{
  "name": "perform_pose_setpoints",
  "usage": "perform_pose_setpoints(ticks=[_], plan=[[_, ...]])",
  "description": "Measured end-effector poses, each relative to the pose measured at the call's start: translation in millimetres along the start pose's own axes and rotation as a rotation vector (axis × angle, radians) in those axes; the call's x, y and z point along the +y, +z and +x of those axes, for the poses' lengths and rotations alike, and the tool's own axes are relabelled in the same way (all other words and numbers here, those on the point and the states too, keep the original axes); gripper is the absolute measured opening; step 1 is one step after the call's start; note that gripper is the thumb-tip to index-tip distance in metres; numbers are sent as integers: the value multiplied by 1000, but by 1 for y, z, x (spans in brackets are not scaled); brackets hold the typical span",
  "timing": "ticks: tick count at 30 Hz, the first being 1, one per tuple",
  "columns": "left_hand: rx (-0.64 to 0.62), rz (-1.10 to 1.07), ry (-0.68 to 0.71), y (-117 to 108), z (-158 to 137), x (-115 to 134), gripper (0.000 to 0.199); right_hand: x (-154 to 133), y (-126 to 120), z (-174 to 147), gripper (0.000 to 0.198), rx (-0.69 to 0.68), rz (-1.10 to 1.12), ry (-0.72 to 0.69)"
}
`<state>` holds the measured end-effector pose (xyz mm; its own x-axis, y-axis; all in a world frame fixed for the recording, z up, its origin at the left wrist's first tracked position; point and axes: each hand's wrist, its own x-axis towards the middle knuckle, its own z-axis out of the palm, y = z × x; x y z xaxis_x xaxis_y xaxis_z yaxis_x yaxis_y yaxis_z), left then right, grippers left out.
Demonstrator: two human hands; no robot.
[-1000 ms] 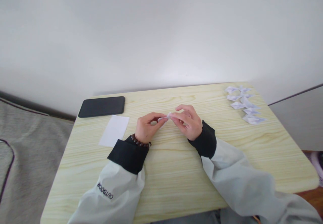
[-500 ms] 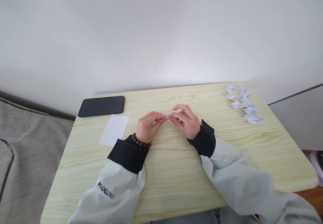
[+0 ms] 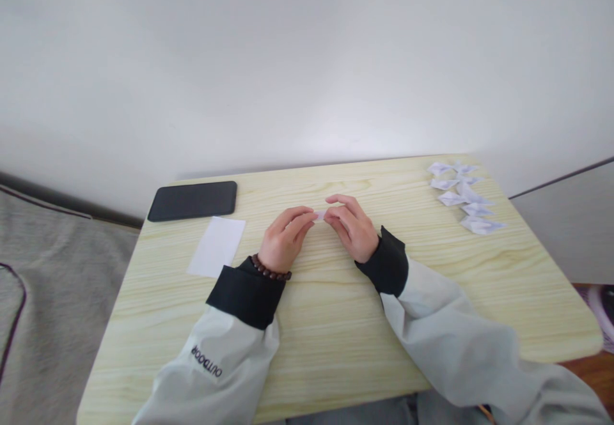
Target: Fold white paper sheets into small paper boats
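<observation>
Far left on the table [image 3: 326, 335], a phone [image 3: 192, 200] is laid flat, apparently not used. Just beside its near edge, a white sheet [image 3: 217, 246] is laid flat; no folds can be made out on it, so it is judged not yet started. Next, the left end of a small white strip [image 3: 320, 215] is pinched between thumb and fingers of the left hand [image 3: 282, 239]. The strip is held between both hands near the middle of the table; whether the tabletop is touched by it cannot be told. It is judged partly folded: narrow, flat-looking, without the pointed shape seen at far right. Fine creases are hidden by fingers. The strip's right end is pinched by the right hand [image 3: 355, 230], with the index finger raised clear. Far right, pointed folded pieces [image 3: 481, 225] are grouped near the table's back corner, some overlapped, exact count unclear; these are judged finished. Left to be done, as judged: the rest of the strip's folding, possibly the sheet too.
</observation>
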<state>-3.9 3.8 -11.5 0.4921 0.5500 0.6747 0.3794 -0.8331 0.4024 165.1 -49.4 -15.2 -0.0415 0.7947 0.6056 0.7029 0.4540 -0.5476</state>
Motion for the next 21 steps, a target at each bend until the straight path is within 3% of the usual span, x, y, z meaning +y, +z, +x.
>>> perform_pose_setpoints(ticks=[11, 17, 21], plan=[[-1, 27, -19, 1, 0, -2, 14, 2, 1, -1, 12, -39, 24, -72], [-31, 26, 11, 1, 1, -3, 12, -1, -1, 0, 15, -15, 41, -111], [-41, -34, -17, -1, 4, 0, 9, -2, 1, -2, 13, 51, 46, -63]])
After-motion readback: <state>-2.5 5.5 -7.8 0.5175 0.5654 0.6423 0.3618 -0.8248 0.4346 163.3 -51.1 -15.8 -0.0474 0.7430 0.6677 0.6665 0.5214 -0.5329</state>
